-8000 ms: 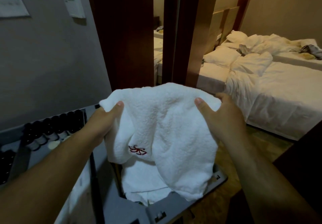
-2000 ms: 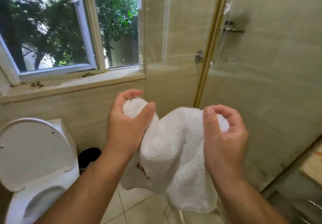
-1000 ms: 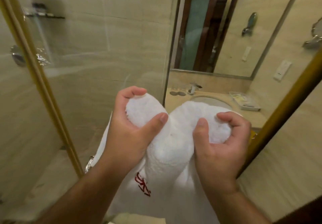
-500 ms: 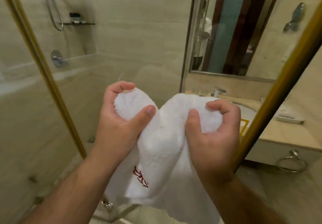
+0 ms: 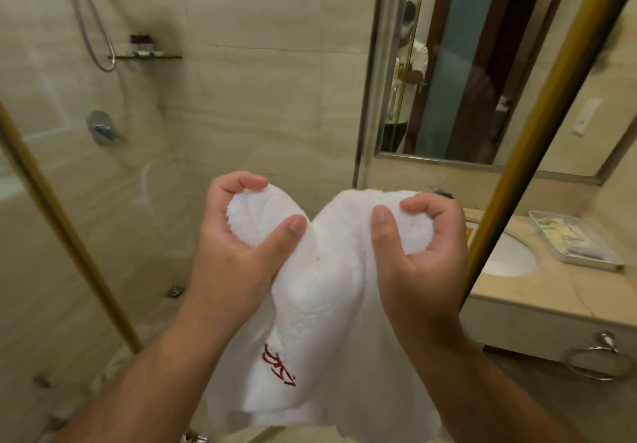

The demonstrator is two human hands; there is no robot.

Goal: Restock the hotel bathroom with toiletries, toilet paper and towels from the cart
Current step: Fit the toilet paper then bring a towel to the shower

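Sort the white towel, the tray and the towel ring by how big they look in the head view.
1. white towel, biggest, though it is nearest the camera
2. tray
3. towel ring, smallest

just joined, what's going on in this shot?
A person stands in a hotel bathroom holding a white towel in both hands. The left hand and the right hand each grip a bunched upper part, and the rest hangs down with a red logo showing. The shower is ahead. On the right is the counter with a sink and a tray, and a towel ring below. The towel is not yet hung or set down.
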